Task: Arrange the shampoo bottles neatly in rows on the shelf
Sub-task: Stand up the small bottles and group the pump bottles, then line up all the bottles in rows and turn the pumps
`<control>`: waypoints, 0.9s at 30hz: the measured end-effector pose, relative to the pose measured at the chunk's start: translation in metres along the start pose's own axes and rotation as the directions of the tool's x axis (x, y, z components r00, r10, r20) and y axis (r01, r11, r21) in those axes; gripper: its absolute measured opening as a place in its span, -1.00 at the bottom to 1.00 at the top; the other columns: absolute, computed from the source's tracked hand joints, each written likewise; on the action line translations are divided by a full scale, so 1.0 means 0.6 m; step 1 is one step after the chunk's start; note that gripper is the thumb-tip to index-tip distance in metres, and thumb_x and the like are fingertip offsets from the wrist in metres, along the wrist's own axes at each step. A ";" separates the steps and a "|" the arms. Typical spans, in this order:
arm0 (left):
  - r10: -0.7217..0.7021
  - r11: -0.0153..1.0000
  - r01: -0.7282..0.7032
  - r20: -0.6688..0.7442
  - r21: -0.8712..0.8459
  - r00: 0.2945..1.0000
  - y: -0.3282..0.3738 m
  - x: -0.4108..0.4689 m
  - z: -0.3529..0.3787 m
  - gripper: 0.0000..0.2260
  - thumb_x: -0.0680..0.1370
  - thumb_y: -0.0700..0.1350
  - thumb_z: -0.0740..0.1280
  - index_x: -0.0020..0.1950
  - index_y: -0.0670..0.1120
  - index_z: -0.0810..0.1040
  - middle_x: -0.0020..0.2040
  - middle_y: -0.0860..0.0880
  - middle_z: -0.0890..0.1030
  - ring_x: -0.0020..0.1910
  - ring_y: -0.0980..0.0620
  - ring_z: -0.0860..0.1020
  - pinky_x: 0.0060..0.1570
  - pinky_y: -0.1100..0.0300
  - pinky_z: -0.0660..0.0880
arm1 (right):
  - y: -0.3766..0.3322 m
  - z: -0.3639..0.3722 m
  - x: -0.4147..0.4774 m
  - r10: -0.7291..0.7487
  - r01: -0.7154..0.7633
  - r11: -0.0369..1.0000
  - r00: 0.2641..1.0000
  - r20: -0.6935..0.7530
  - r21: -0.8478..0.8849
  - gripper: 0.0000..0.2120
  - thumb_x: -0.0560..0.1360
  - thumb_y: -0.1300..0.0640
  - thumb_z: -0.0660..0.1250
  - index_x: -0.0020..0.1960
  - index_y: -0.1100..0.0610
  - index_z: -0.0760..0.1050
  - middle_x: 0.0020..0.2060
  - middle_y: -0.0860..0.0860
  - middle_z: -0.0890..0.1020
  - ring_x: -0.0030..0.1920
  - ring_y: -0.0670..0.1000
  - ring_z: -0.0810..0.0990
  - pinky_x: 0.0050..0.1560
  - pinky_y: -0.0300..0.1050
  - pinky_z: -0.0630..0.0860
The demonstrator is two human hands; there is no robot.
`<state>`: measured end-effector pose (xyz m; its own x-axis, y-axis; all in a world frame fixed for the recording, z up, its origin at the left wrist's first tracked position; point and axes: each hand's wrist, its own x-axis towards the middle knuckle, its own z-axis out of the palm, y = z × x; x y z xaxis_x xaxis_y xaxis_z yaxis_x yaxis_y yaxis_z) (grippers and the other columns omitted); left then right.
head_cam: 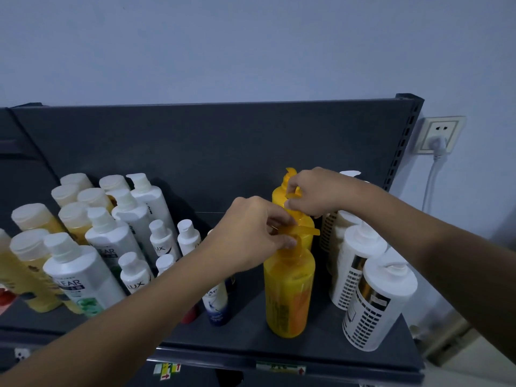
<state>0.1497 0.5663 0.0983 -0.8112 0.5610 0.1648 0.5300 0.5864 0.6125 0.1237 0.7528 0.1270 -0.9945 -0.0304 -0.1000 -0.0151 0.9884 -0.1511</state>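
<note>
Left hand (252,233) pinched on the pump head of the front yellow bottle (289,291), fingertips closed around the orange spout that juts to the right. Right hand (315,195) gripping the pump of the second yellow bottle (303,227), directly behind the first and nearly touching it. A third yellow pump top (290,174) just behind that, close to the shelf's dark back panel (195,152). All three in a single file running front to back, upright on the dark shelf (245,331).

To the right, a file of white pump bottles (374,300) with grid-pattern labels, the front one near the shelf's front lip and right end. Narrow bare strip between yellow and white files. To the left, a Dove bottle (216,303) partly hidden under the left forearm, then small Lux bottles (135,272), taller white Clear bottles (81,277) and pale yellow bottles (30,263) packed close. Open shelf floor in front of the yellow file, up to the front edge (279,361). Wall socket (439,135) with plug beyond the right upright.
</note>
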 end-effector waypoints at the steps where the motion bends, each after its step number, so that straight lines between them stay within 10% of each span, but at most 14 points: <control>1: 0.015 1.000 -0.015 0.001 -0.006 1.000 -0.006 -0.004 -0.002 -0.71 0.44 -0.02 0.58 0.16 0.05 0.72 -0.01 0.09 0.72 -0.01 0.23 0.67 0.08 0.19 0.63 | -0.005 0.001 -0.002 0.014 -0.017 0.994 1.000 -0.028 -0.112 -0.65 0.57 -0.15 0.29 0.23 0.05 0.56 -0.01 0.07 0.68 0.01 0.13 0.67 -0.07 -0.04 0.59; 7: 0.125 0.977 -0.114 -0.050 0.179 0.991 -0.059 -0.031 -0.075 -0.76 0.49 -0.04 0.52 0.15 0.04 0.72 -0.02 0.14 0.74 -0.04 0.25 0.66 0.08 0.22 0.60 | -0.079 -0.017 -0.018 -0.060 0.013 0.987 0.957 -0.285 -0.162 -0.62 0.58 -0.24 0.26 0.14 0.04 0.58 0.03 0.00 0.64 0.07 0.11 0.60 -0.06 0.02 0.55; 27: 0.047 0.940 -0.011 -0.099 0.341 0.994 -0.508 -0.235 -0.527 -0.88 0.54 -0.06 0.47 0.06 0.04 0.73 -0.15 0.23 0.66 -0.19 0.50 0.55 -0.18 0.57 0.42 | -0.662 0.055 0.087 -0.262 0.292 0.952 0.931 -0.254 0.087 -0.67 0.56 -0.17 0.33 0.22 -0.02 0.58 0.01 -0.13 0.62 0.04 -0.08 0.58 0.08 -0.02 0.58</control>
<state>0.0243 0.1235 0.1330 -0.8056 0.5279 0.2690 0.5913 0.7442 0.3106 0.0812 0.3538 0.1493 -0.9481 -0.2496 0.1968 -0.2958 0.9196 -0.2587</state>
